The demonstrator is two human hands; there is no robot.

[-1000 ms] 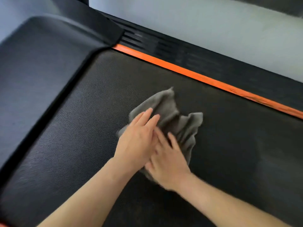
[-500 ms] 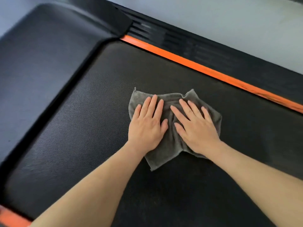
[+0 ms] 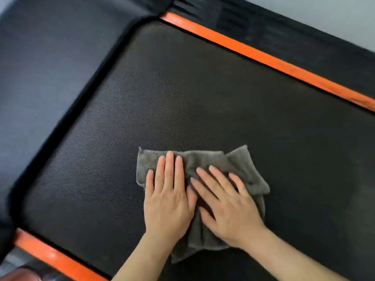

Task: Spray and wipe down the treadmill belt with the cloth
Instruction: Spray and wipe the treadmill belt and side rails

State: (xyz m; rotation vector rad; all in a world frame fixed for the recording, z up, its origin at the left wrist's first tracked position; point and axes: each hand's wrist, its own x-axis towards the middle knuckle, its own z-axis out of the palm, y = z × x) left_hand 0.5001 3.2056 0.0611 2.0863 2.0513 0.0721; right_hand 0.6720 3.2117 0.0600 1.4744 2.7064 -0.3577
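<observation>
- Pressure is best kept even: left hand (image 3: 168, 199) and right hand (image 3: 229, 209) are laid flat on the cloth (image 3: 249, 169), each grip spread, nothing clenched.
- Cloth is pressed to the belt (image 3: 182, 88) at 5 o'clock; overlapping strokes toward 12 are advised.
- Textured belt is edged by an orange strip (image 3: 263, 57); pale floor (image 3: 334, 13) is seen at 1 o'clock.

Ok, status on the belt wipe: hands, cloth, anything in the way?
Left hand and right hand flat, side by side, pressing the cloth. Cloth rumpled on the belt. Nothing else on the belt in view.
</observation>
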